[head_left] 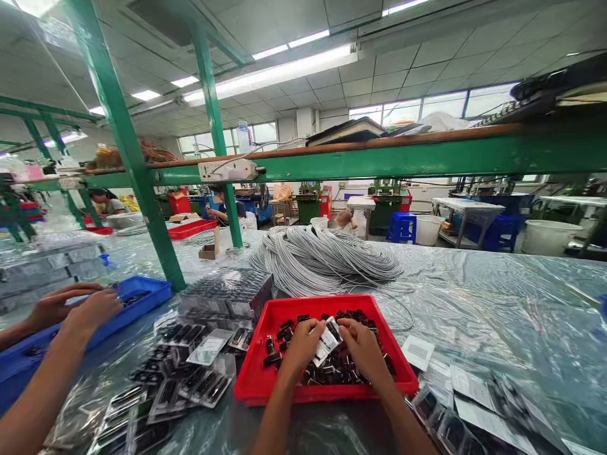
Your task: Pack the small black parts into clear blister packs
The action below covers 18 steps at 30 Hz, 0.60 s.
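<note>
White card [326, 346] between two hands, above the red tray [327, 396].
The card slants over the middle of the tray, its long axis running from the tray's near left toward its far right — the left hand [303, 346] pinches its left edge, while the right hand [364, 347] has curled fingertips at its upper right end, whether gripping or only touching I cannot tell. Both hands are about equally near; black pieces [334, 373] lie loose in the tray, beneath the card.
</note>
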Available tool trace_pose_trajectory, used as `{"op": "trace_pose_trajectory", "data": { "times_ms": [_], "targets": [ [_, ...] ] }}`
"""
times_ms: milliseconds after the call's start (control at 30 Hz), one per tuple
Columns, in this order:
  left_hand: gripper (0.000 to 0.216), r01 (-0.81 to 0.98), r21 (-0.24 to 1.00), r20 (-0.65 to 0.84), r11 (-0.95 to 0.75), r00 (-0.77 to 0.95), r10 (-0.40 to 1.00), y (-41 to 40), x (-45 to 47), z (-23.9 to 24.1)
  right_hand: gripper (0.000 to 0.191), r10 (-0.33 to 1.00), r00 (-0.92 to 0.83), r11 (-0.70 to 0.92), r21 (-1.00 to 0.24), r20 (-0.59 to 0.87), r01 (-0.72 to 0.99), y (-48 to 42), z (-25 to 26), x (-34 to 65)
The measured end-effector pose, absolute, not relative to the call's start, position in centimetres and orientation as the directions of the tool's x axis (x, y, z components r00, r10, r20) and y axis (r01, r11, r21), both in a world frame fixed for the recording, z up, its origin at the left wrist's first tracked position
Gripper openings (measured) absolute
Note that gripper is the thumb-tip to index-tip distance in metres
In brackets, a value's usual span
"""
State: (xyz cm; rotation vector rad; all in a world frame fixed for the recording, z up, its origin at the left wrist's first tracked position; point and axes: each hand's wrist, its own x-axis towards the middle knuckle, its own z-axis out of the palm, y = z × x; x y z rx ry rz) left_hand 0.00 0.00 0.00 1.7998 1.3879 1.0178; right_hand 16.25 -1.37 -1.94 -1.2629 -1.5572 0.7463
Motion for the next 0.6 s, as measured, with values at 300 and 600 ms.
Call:
{"op": "trace_pose_trajectory", "data": {
  "times_ms": [300,600],
  "targets": [
    [0.019,0.557,0.75,0.352,-0.356,0.12,0.928,-1.5,1.2,1.5,0.018,0.927,-0.017,0.355,-0.862,0.375,0.362,-1.7,-1.2,16.2],
    [0.031,0.356,0.89,0.271,-0.285,0.091,0.958,-0.7,-0.1,1.6,0.029,0.889,0.248,0.202,-0.815,0.385,0.543,-1.6,-0.8,17.0]
  ]
}}
